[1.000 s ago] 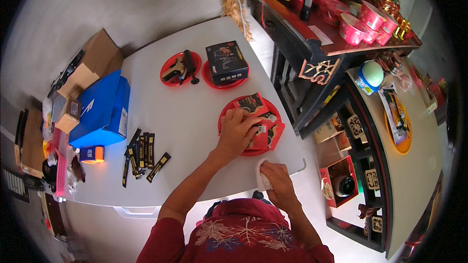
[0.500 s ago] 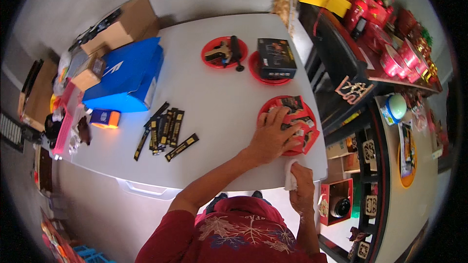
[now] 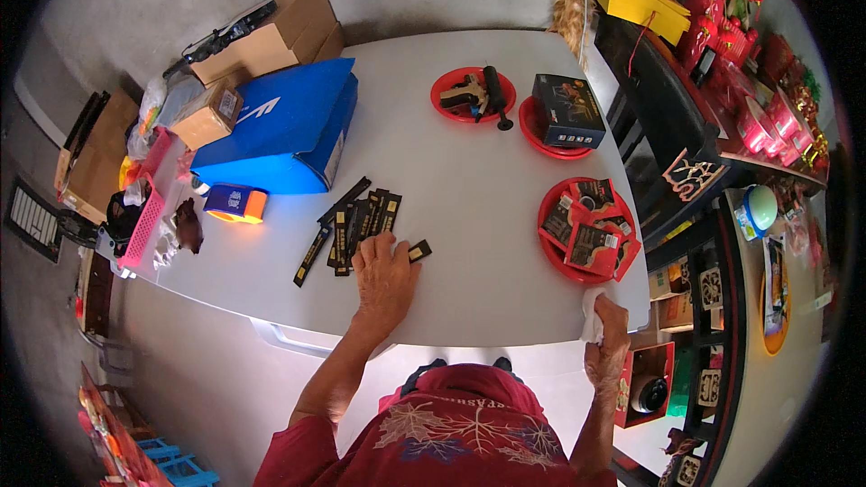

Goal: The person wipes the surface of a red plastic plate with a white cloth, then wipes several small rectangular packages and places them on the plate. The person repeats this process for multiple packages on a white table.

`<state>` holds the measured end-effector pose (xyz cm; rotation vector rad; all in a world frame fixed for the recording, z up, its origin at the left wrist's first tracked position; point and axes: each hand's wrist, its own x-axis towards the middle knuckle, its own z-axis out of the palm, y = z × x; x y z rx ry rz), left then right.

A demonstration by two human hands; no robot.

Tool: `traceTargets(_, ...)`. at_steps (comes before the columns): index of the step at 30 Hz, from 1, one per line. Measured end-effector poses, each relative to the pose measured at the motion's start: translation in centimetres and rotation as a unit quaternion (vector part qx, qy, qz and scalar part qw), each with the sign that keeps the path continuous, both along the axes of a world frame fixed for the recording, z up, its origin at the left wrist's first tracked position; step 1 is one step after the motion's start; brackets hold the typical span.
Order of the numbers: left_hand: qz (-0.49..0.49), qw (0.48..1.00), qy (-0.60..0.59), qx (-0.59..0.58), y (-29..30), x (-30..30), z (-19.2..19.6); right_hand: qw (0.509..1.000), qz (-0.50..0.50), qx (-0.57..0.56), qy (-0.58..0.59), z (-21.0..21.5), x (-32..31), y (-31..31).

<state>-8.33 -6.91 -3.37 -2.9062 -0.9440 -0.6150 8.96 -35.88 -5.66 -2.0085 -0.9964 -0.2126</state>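
Observation:
My left hand (image 3: 385,284) lies palm down on the table, fingers slightly bent, at the near side of a pile of slim black stick packets (image 3: 365,216). It covers most of one loose stick packet (image 3: 419,251), whose end sticks out to the right. My right hand (image 3: 610,334) is closed around a crumpled white tissue (image 3: 593,316) at the table's near right edge. Just beyond it, a red plate (image 3: 547,248) holds several flat red-and-black sachets (image 3: 591,248).
Farther back are a red plate (image 3: 448,114) with a black-and-tan tool and a black box (image 3: 568,111) on another red plate. To the left stand a blue shoebox (image 3: 271,131), a small blue-and-orange box (image 3: 235,203) and a pink basket (image 3: 142,225). A dark shelf (image 3: 713,307) flanks the right.
My left hand has moved left from the sachets on the red plate to the black stick packets. My right hand still grips the tissue. The view has shifted.

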Motion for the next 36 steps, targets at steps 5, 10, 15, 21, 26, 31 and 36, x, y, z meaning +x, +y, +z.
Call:
traceTargets(5,-0.014,0.997,-0.078,-0.019,0.0,-0.5,0.4,1.000,-0.024,0.009,0.007,0.0,-0.4,0.1)
traceTargets(10,-0.075,0.774,-0.278,-0.564,-2.7,0.7,2.9,0.963,0.006,0.239,0.125,-0.8,-2.9,2.1)
traceTargets(15,-0.152,0.569,-0.266,-0.763,-6.1,1.3,3.2,0.972,0.042,0.231,0.000,3.9,-8.4,8.9)
traceTargets(21,-0.226,0.543,-0.250,-0.769,-8.4,0.7,3.2,0.986,0.003,0.148,-0.081,5.8,-8.1,10.9)
traceTargets(26,-0.202,0.484,-0.286,-0.802,-9.5,1.3,4.7,0.985,-0.003,0.110,-0.134,6.2,-9.7,10.1)
traceTargets(31,-0.234,0.391,-0.317,-0.832,-9.3,1.7,4.0,0.991,0.031,0.114,-0.057,5.1,-12.6,8.1)
traceTargets(36,-0.195,0.454,-0.344,-0.799,-9.5,2.1,3.9,0.968,0.184,0.124,0.117,4.6,-13.7,4.7)
